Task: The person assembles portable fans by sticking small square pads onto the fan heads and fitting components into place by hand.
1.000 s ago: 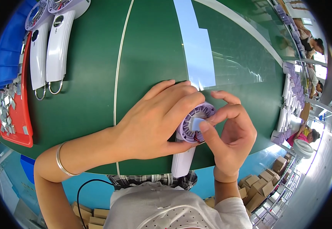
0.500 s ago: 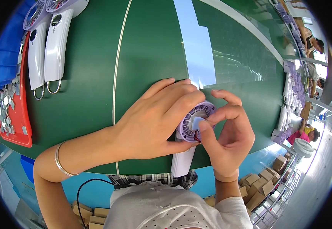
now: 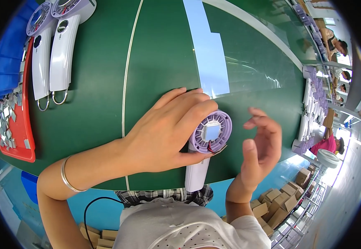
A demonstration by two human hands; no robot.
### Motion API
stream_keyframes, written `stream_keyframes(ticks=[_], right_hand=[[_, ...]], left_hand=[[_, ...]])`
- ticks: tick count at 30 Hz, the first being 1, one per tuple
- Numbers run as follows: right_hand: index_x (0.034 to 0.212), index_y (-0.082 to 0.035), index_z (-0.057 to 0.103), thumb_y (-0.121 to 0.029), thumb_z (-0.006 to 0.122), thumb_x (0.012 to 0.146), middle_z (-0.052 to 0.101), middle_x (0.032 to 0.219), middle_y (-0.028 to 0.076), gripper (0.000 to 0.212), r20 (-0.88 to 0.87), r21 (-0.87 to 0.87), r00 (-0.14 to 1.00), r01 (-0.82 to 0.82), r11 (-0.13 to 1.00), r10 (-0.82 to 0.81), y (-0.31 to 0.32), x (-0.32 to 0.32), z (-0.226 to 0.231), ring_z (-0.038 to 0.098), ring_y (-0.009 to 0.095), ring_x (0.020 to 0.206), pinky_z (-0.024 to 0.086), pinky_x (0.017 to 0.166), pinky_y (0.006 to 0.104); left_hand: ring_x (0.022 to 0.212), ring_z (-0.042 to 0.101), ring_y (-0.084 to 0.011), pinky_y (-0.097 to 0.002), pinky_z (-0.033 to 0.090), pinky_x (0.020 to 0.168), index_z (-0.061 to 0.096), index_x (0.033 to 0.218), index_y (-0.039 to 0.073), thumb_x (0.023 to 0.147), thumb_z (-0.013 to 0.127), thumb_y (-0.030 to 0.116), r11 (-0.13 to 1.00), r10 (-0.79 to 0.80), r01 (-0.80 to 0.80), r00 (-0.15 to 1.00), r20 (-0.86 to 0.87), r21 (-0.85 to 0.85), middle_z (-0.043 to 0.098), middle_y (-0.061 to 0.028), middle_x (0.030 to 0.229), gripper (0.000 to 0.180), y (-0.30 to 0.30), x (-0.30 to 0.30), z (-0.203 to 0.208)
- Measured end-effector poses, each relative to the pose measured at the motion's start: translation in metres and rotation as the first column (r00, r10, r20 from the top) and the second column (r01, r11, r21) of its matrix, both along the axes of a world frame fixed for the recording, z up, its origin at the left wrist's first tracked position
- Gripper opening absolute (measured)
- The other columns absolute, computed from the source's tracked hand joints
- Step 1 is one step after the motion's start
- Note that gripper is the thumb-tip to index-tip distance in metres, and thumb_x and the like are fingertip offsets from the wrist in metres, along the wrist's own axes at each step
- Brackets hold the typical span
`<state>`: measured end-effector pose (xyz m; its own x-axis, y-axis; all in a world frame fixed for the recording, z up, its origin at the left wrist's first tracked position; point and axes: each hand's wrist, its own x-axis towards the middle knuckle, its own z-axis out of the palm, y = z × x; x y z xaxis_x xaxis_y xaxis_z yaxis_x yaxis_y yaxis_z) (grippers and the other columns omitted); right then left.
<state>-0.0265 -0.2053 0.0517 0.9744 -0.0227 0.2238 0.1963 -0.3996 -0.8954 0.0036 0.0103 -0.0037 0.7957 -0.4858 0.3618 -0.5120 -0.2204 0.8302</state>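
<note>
My left hand (image 3: 168, 128) is wrapped round the head of a handheld fan (image 3: 228, 124), a purple slotted ring on a white handle (image 3: 196, 176) that points toward me. A small light-blue square pad (image 3: 212, 132) lies flat in the middle of the open fan head. Red and dark wires come out at the ring's near edge, by my left thumb. To the right of the fan, clear of it, my right hand (image 3: 262, 147) hangs with curled fingers apart from the thumb, and I see nothing in it.
A light-blue sheet strip (image 3: 213, 62) and clear film lie beyond my hands. At left are two more fans (image 3: 60, 58), a red tray (image 3: 27, 135) of small grey pieces and a blue bin (image 3: 12, 58). More fans (image 3: 309, 103) line the right edge; people sit beyond.
My right hand has let go of the light-blue pad and drawn back to the right. The pad now sits flat in the fan head. My left hand keeps its hold.
</note>
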Motion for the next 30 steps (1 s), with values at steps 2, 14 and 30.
stream_keyframes(ticks=[2,14,30], right_hand=[[0.112,0.004,0.062,-0.007,0.070,0.078,0.065,0.108,0.015,0.036,-0.182,0.070,0.977,-0.102,0.992,0.113,-0.006,-0.009,-0.001,0.057,0.030,0.118,0.039,0.107,0.0422],[0.095,0.003,0.066,0.007,0.074,0.074,0.069,0.097,0.013,0.022,-0.156,0.060,0.983,-0.085,0.995,0.094,0.016,-0.031,-0.008,0.063,0.027,0.099,0.049,0.090,0.0375],[0.099,0.004,0.064,0.003,0.074,0.079,0.067,0.102,0.012,0.023,-0.228,0.060,0.973,-0.018,0.998,0.032,0.019,-0.042,-0.018,0.062,0.021,0.095,0.048,0.089,0.0316]], left_hand=[[0.125,0.052,-0.0386,-0.0529,0.036,0.111,0.043,0.138,0.003,0.070,0.086,0.028,1.000,-0.009,0.009,1.000,-0.001,0.007,0.052,-0.0188,0.131,0.084,0.001,-0.001,0.000],[0.129,0.050,-0.0434,-0.0582,0.039,0.106,0.068,0.109,0.012,0.071,0.085,0.017,0.996,-0.043,0.056,0.984,0.172,-0.071,0.051,-0.0211,0.138,0.042,0.006,-0.003,0.005],[0.122,0.056,-0.0423,-0.0574,0.043,0.101,0.069,0.086,0.007,0.071,0.082,0.008,0.983,0.010,0.034,0.973,0.232,-0.182,0.057,-0.0189,0.129,0.020,0.002,-0.005,0.000]])
